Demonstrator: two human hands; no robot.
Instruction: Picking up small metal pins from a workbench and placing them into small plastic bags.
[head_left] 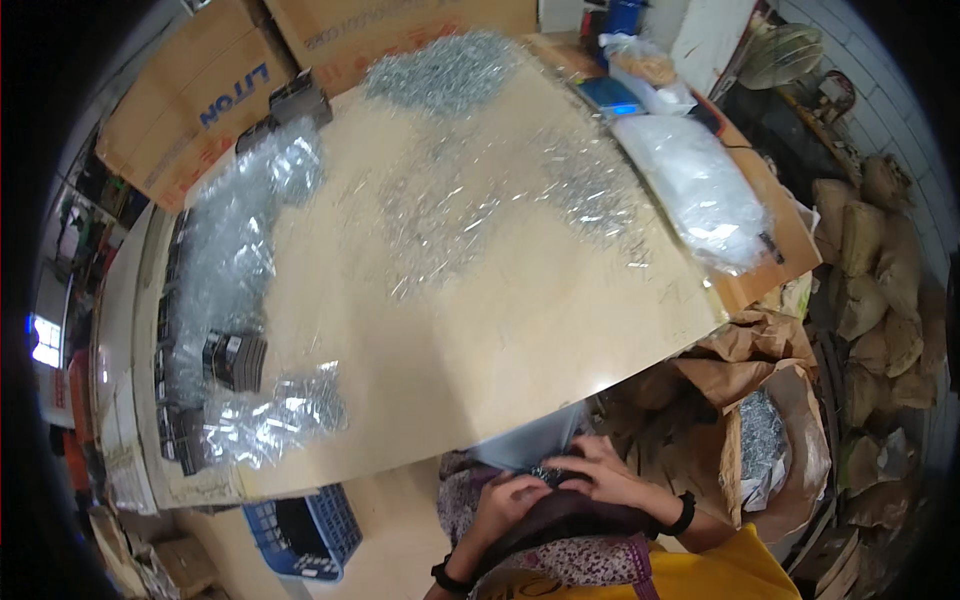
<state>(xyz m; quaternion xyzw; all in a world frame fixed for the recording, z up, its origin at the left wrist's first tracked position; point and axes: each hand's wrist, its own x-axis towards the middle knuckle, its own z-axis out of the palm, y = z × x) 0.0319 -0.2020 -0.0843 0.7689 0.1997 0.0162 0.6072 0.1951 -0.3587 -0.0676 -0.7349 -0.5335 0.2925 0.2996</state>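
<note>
My left hand (511,502) and my right hand (603,472) are close together over my lap, just below the table's near edge. A grey, see-through tray or scoop (530,440) rests against the edge in front of them. Small dark pieces (550,476) lie at its near end, between my fingers. The left fingers are curled in a pinch at these pieces. From the other side my right fingers bend in over them. What either hand grips is too small to make out.
The table (400,350) carries a heap of thin metal pieces (440,75), others scattered mid-table. Filled clear bags (225,250) and dark packets (235,360) line the left. Plastic bags (695,190) and a scale (610,97) stand right. Below are a blue basket (305,535) and paper sack (735,465).
</note>
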